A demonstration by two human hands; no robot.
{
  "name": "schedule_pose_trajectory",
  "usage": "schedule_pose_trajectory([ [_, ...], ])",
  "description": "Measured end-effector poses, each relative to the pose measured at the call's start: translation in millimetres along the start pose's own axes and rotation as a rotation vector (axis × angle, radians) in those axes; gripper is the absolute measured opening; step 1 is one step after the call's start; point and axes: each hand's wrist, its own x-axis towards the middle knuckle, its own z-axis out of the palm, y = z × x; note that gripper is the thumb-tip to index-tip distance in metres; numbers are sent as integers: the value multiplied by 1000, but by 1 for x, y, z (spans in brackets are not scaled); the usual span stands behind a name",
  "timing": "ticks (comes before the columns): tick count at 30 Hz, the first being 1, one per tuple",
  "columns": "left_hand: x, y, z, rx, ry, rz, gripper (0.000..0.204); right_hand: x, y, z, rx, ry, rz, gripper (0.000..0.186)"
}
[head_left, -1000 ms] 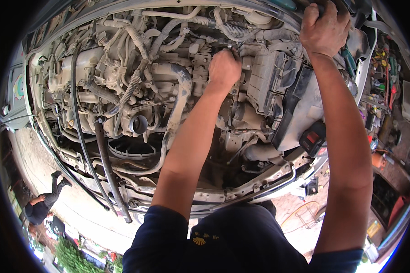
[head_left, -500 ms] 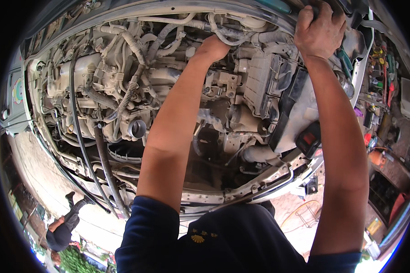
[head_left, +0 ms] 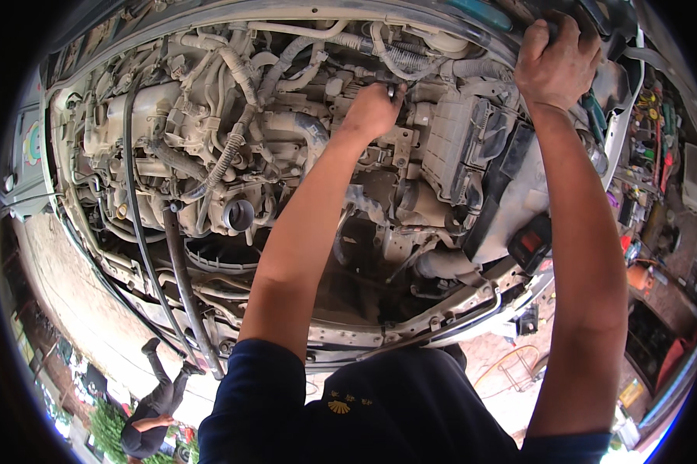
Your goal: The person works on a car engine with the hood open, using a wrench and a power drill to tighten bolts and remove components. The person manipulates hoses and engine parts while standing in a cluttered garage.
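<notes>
Dust coats the engine bay (head_left: 209,155) in the head view, so hoses, brackets and housings blur into one pale mass and few parts can be told apart. The left hand (head_left: 372,110) reaches deep into the upper middle of the bay, fingers (head_left: 386,93) curled shut round a small dark tool (head_left: 392,90); only its tip shows above the knuckles, and what kind of tool it is cannot be told. The part it works on is hidden behind the hand. The right hand (head_left: 556,63) rests on the dark upper edge of the bay (head_left: 472,23), fingers bent over that edge; their tips are out of sight, so whether they grip anything besides the edge cannot be told. A ribbed grey box (head_left: 458,147) lies between the two hands, and a black hose (head_left: 182,286) runs down the left side. An open round pipe end (head_left: 240,214) sits left of the left forearm. Tools on the ground (head_left: 650,131) at the right rim are too small and bent by the lens to name. At the lower left, another person (head_left: 151,406) stands on the pavement, partly cut off by the dark rim.
</notes>
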Motion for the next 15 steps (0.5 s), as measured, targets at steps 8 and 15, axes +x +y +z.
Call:
schedule_pose_trajectory([
  [8, -60, -3, 27, -109, 177, 21, 52, -8, 29, 19, -71, -22, -37, 38],
  [15, -46, 9, 22, 2, 131, -7, 51, -11, 34, 21, -76, -14, -18, 39],
])
